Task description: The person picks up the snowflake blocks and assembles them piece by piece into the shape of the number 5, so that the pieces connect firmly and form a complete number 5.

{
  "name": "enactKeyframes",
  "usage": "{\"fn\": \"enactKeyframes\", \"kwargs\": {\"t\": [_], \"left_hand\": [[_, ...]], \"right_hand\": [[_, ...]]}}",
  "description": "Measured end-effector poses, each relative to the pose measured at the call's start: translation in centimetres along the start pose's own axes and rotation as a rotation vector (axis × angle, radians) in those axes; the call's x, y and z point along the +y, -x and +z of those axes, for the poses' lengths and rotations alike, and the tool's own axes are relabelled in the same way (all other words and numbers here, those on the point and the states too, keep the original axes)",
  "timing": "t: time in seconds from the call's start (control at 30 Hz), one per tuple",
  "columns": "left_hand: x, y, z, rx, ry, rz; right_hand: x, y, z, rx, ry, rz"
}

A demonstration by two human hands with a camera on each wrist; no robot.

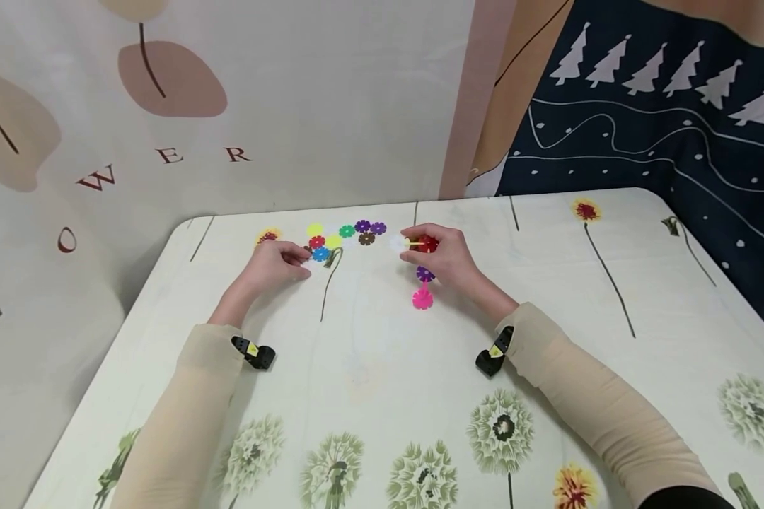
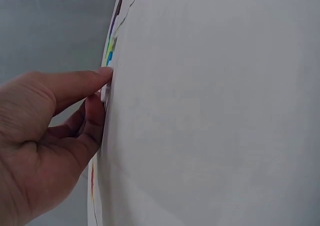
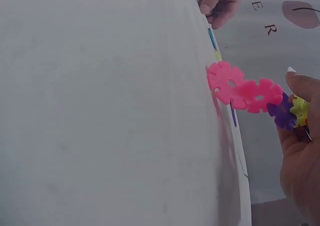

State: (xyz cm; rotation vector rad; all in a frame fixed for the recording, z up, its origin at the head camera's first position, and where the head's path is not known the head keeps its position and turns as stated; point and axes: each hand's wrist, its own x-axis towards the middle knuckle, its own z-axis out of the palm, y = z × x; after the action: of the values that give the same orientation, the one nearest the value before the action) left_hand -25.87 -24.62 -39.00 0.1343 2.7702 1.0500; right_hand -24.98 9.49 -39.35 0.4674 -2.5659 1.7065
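My right hand grips a chain of linked plastic snowflake discs above the table. Two pink discs hang at its near end, then purple and yellow; red and white ones show among the fingers in the head view. My left hand is at the left end of a spread of loose snowflake discs at the back of the table. Its thumb and fingertips pinch a small whitish disc, mostly hidden by the fingers. A blue and a red disc lie right beside those fingertips.
Further loose discs lie to the right of the left hand: yellow, green, purple and brown. The table has a cloth printed with flowers. Hanging fabric stands behind its back edge.
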Motion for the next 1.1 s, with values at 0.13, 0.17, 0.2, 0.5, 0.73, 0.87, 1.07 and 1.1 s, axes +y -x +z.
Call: {"fn": "enactKeyframes", "kwargs": {"t": [0.13, 0.17, 0.2, 0.5, 0.73, 0.87, 1.07, 1.1], "left_hand": [[-0.16, -0.03, -0.03, -0.021, 0.003, 0.021], [-0.18, -0.05, 0.0, -0.025, 0.001, 0.025], [-0.17, -0.04, 0.02, -0.026, 0.0, 0.026], [-0.14, 0.18, 0.09, -0.025, 0.016, -0.016], [-0.27, 0.15, 0.0, -0.036, 0.029, 0.015], [-0.23, 0.2, -0.01, -0.051, 0.029, 0.02], [0.19, 0.29, 0.19, -0.073, 0.023, 0.044], [0.33, 0.29, 0.27, -0.079, 0.03, 0.049]], "right_hand": [[-0.08, -0.03, 0.12, -0.001, -0.005, 0.0], [-0.06, -0.03, 0.14, -0.001, -0.004, 0.0], [-0.05, -0.03, 0.16, 0.0, -0.003, -0.001], [-0.1, 0.0, 0.29, -0.002, 0.009, -0.01], [-0.14, 0.03, 0.3, 0.0, 0.015, -0.015], [-0.18, 0.05, 0.34, -0.002, 0.015, -0.017], [-0.22, 0.07, 0.37, 0.0, 0.015, -0.028], [-0.24, 0.07, 0.39, 0.0, 0.015, -0.03]]}}
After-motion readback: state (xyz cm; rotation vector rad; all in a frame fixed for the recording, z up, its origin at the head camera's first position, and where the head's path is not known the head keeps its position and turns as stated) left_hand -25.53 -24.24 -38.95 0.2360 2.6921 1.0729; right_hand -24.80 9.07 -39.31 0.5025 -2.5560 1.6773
